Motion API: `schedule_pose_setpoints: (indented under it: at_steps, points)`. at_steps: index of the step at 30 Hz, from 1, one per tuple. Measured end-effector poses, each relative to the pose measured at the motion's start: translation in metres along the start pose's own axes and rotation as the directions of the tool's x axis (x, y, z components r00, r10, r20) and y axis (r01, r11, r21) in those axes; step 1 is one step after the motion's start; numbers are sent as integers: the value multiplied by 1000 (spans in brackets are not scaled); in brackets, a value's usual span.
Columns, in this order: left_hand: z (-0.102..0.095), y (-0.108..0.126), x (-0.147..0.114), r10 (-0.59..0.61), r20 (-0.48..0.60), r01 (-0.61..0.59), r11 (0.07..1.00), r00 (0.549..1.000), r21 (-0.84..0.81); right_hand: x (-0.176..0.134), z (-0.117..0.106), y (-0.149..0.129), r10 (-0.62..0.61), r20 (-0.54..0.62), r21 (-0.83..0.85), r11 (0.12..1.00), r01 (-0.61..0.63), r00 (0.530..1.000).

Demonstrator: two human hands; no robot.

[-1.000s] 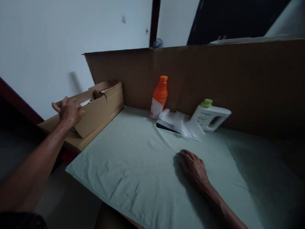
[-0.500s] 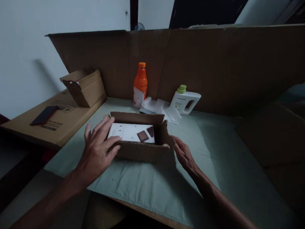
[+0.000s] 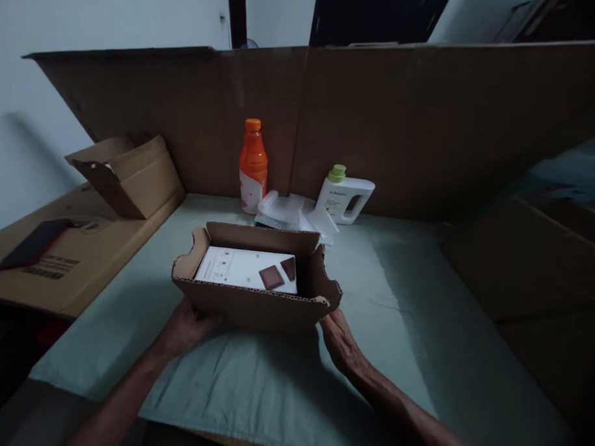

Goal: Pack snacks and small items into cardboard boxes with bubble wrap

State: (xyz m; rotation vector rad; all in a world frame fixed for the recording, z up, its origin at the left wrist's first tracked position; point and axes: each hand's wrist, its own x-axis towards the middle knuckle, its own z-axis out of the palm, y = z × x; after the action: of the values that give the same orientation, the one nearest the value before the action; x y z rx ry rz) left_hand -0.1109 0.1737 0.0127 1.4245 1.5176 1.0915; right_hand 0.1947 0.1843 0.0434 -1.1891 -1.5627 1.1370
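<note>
An open cardboard box (image 3: 261,314) is between my hands over the green cloth, with its wavy-cut end flaps standing up. Inside lies a white printed carton (image 3: 238,267) with brown squares on its top, and a dark gap shows at its right. My left hand (image 3: 186,328) grips the box's lower left corner, thumb along the front wall and the other fingers hidden beneath or behind. At the lower right end my right hand (image 3: 336,332) holds the box, its fingertips hidden behind the cardboard.
Behind the box stand an orange bottle (image 3: 253,166), crumpled bubble wrap (image 3: 292,211) and a white jug (image 3: 343,198) with a green cap. At left, a flat carton (image 3: 79,273) carries another open box (image 3: 140,183) and a dark flat pouch (image 3: 35,243). A tall cardboard panel (image 3: 372,116) closes off the back.
My left hand has gone from the box's top left edge down to its lower left corner. My right hand has shifted lower on the right end. The view has turned slightly right.
</note>
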Motion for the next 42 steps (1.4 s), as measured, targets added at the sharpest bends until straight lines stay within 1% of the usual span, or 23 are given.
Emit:
schedule_pose_setpoints:
  at_steps: [4, 8, 10, 12, 13, 15, 17, 20, 22, 24, 25, 26, 27, 28, 29, 30, 31, 33, 35, 37, 38, 39, 42]
  points:
    - [6, 1, 20, 31, -42, -30, 999, 999, 30, 25, -9, 7, 8, -49, -27, 1000, -9, 999]
    - [12, -19, 20, 51, -94, -50, 999, 994, 16, 71, -44, 11, 6, 63, -104, 995, 0, 998]
    - [16, -27, 15, 61, -98, -60, 998, 993, 20, 108, -62, 4, -41, 71, -229, 972, 56, 997]
    - [19, -31, 9, 87, -80, -83, 995, 993, 54, 157, -69, -4, -159, 72, -445, 878, 174, 985]
    - [19, -32, 7, 107, -70, -101, 991, 992, 84, 184, -66, -8, -222, 108, -565, 789, 244, 969]
    - [19, -32, 5, 153, -42, -144, 976, 987, 161, 237, -48, -10, -295, 201, -769, 544, 338, 934]
    - [17, -33, 4, 194, -12, -187, 957, 981, 223, 281, -20, -6, -308, 259, -845, 387, 369, 915]
    - [16, -39, 4, 260, 27, -258, 928, 965, 269, 320, 14, -1, -297, 321, -871, 281, 403, 899]
    - [16, -43, 4, 298, 31, -293, 908, 954, 300, 328, 16, -5, -306, 323, -874, 266, 406, 896]
    - [16, -46, 5, 313, 5, -297, 897, 950, 329, 322, -2, -16, -399, 223, -880, 310, 359, 890]
    - [16, -47, 6, 312, -10, -291, 897, 950, 332, 313, -18, -22, -457, 124, -869, 379, 319, 881]
    - [17, -47, 7, 308, -22, -284, 902, 951, 326, 301, -37, -27, -490, -3, -831, 487, 271, 872]
    - [17, -46, 8, 302, -32, -277, 908, 953, 313, 284, -57, -30, -470, -143, -751, 625, 214, 871]
    - [17, -46, 9, 289, -38, -266, 918, 957, 296, 263, -77, -31, -390, -260, -638, 756, 146, 883]
    - [17, -45, 9, 273, -44, -251, 928, 961, 276, 238, -96, -28, -255, -337, -506, 861, 53, 906]
    - [17, -43, 10, 256, -51, -235, 937, 965, 258, 210, -112, -22, -93, -368, -382, 922, -60, 925]
    - [17, -42, 10, 240, -61, -219, 945, 969, 245, 179, -126, -15, 18, -364, -335, 931, -148, 931]
    - [16, -38, 10, 211, -73, -189, 954, 975, 233, 115, -143, 3, 221, -311, -297, 901, -316, 924]
    - [15, -35, 10, 184, -80, -161, 958, 980, 236, 55, -149, 16, 392, -254, -302, 837, -457, 884]
    - [14, -33, 11, 166, -87, -140, 959, 982, 247, 9, -148, 18, 492, -224, -306, 784, -540, 841]
    - [14, -32, 11, 165, -91, -138, 957, 982, 254, -8, -145, 15, 493, -212, -315, 783, -536, 844]
    - [13, -31, 11, 169, -94, -140, 955, 981, 263, -19, -140, 11, 464, -191, -329, 800, -502, 865]
    - [13, -28, 13, 178, -110, -141, 948, 978, 286, -26, -110, -1, 283, -74, -353, 890, -290, 956]
